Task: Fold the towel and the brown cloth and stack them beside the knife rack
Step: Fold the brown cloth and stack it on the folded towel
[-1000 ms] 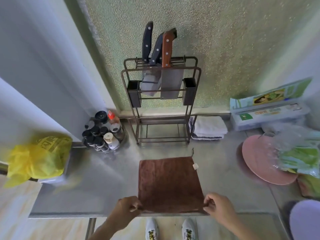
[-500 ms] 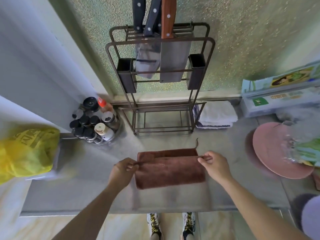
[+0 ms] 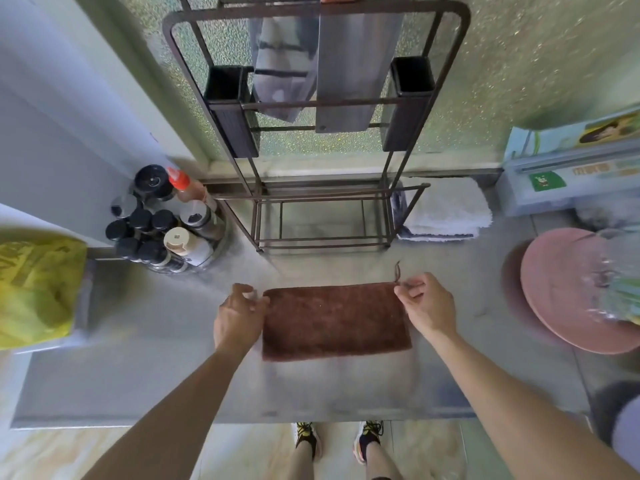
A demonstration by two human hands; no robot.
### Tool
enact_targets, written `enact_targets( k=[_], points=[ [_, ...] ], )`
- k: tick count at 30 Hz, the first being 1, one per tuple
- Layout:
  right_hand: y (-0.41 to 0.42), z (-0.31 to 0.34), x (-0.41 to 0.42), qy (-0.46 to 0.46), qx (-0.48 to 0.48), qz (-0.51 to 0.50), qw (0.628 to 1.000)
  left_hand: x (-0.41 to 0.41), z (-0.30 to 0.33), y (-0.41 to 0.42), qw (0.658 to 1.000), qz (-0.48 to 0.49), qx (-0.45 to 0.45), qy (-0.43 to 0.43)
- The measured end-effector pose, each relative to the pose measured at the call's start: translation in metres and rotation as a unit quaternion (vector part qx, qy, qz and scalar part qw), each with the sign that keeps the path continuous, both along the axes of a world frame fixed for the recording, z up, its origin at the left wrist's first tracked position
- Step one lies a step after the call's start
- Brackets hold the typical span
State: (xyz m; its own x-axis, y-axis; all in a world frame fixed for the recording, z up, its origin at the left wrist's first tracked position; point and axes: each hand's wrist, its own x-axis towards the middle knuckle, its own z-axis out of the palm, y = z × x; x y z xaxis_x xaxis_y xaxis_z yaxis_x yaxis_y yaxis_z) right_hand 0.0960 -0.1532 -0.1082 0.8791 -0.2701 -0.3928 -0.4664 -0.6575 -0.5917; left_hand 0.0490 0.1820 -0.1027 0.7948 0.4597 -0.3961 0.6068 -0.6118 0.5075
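Observation:
The brown cloth [image 3: 334,320] lies flat on the steel counter [image 3: 138,358], folded in half into a wide rectangle with a small loop at its far right corner. My left hand [image 3: 237,318] rests at the cloth's far left corner, fingers loosely apart and just off the edge. At the far right corner, my right hand [image 3: 427,304] pinches the cloth next to the loop. The white towel [image 3: 446,209] sits folded on the counter, touching the right side of the knife rack [image 3: 242,12], which stands behind the cloth and holds cleavers.
A round caddy of spice bottles [image 3: 162,223] stands left of the rack. A yellow bag [image 3: 34,292] sits at the far left edge. A pink plate [image 3: 561,289] with plastic wrap and boxes [image 3: 568,168] crowd the right side. The counter's front edge runs just above my shoes.
Both hands lifted the cloth's near edge and carried it to the far edge, folding the cloth in half. My head has moved closer to the rack.

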Motion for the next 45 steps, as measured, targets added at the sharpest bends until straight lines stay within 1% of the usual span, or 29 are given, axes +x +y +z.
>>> enact_targets(
  k=[3, 7, 11, 13, 14, 15, 17, 18, 19, 20, 21, 22, 24, 26, 27, 28, 30, 32, 33, 35, 36, 38, 40, 41, 43, 45],
  points=[
    [0.003, 0.004, -0.029, 0.01, -0.015, -0.076, 0.997, -0.021, -0.001, -0.004, 0.999, -0.024, 0.022, -0.023],
    [0.013, 0.006, -0.075, 0.075, -0.006, -0.171, 0.982, -0.054, -0.003, -0.014, 0.999, -0.04, 0.033, 0.015],
    [0.023, -0.013, -0.095, 0.112, 0.078, -0.226, 0.965, -0.071, -0.005, -0.019, 0.999, -0.05, -0.01, 0.0],
    [0.026, -0.018, -0.094, 0.105, 0.128, -0.281, 0.945, -0.074, -0.005, -0.02, 0.998, -0.057, 0.005, -0.026],
    [0.029, -0.013, -0.091, 0.1, 0.16, -0.313, 0.931, -0.075, -0.005, -0.022, 0.995, -0.077, 0.031, -0.046],
    [0.032, -0.006, -0.087, 0.103, 0.195, -0.337, 0.915, -0.077, -0.006, -0.023, 0.987, -0.121, 0.07, -0.079],
    [0.034, 0.002, -0.08, 0.128, 0.263, -0.384, 0.876, -0.082, -0.009, -0.026, 0.946, -0.248, 0.147, -0.147],
    [0.036, 0.008, -0.077, 0.135, 0.29, -0.408, 0.855, -0.086, -0.011, -0.028, 0.923, -0.307, 0.166, -0.163],
    [0.039, 0.013, -0.075, 0.131, 0.305, -0.421, 0.844, -0.091, -0.016, -0.029, 0.905, -0.349, 0.177, -0.166],
    [0.044, 0.02, -0.074, 0.122, 0.313, -0.422, 0.842, -0.095, -0.019, -0.029, 0.9, -0.366, 0.179, -0.157],
    [0.05, 0.025, -0.073, 0.108, 0.311, -0.409, 0.851, -0.097, -0.021, -0.03, 0.905, -0.362, 0.171, -0.142],
    [0.058, 0.03, -0.073, 0.089, 0.308, -0.385, 0.866, -0.098, -0.02, -0.031, 0.919, -0.34, 0.154, -0.126],
    [0.078, 0.038, -0.073, 0.041, 0.274, -0.304, 0.911, -0.097, -0.015, -0.035, 0.952, -0.267, 0.086, -0.122],
    [0.103, 0.041, -0.077, -0.005, 0.212, -0.194, 0.958, -0.094, 0.0, -0.039, 0.978, -0.152, -0.018, -0.14],
    [0.115, 0.042, -0.081, -0.028, 0.176, -0.125, 0.976, -0.093, 0.005, -0.039, 0.985, -0.079, -0.07, -0.136],
    [0.129, 0.042, -0.084, -0.05, 0.141, -0.055, 0.987, -0.091, 0.008, -0.036, 0.987, -0.01, -0.117, -0.111],
    [0.155, 0.039, -0.092, -0.099, 0.113, 0.056, 0.987, -0.087, 0.01, -0.028, 0.974, 0.089, -0.2, -0.055],
    [0.177, 0.03, -0.101, -0.102, 0.118, 0.147, 0.977, -0.082, 0.01, -0.022, 0.951, 0.153, -0.266, -0.027],
    [0.185, 0.023, -0.106, -0.079, 0.11, 0.197, 0.971, -0.081, 0.01, -0.019, 0.947, 0.163, -0.276, -0.012],
    [0.195, 0.013, -0.118, -0.031, 0.072, 0.286, 0.955, -0.079, 0.013, -0.015, 0.963, 0.127, -0.239, 0.015],
    [0.196, 0.008, -0.122, -0.034, 0.056, 0.304, 0.95, -0.078, 0.012, -0.012, 0.972, 0.101, -0.213, 0.022],
    [0.191, 0.007, -0.127, -0.08, 0.038, 0.28, 0.956, -0.078, 0.009, -0.007, 0.98, 0.07, -0.186, 0.018],
    [0.182, 0.007, -0.127, -0.133, 0.014, 0.197, 0.971, -0.077, 0.007, -0.005, 0.98, 0.066, -0.188, 0.015],
    [0.176, 0.007, -0.125, -0.142, 0.001, 0.143, 0.979, -0.076, 0.007, -0.005, 0.98, 0.067, -0.189, 0.009],
    [0.164, 0.006, -0.118, -0.121, -0.02, 0.059, 0.991, -0.072, 0.008, -0.006, 0.98, 0.072, -0.184, -0.016],
    [0.156, 0.002, -0.11, -0.071, -0.02, 0.03, 0.997, -0.065, 0.007, -0.006, 0.981, 0.074, -0.177, -0.039]
  ],
)
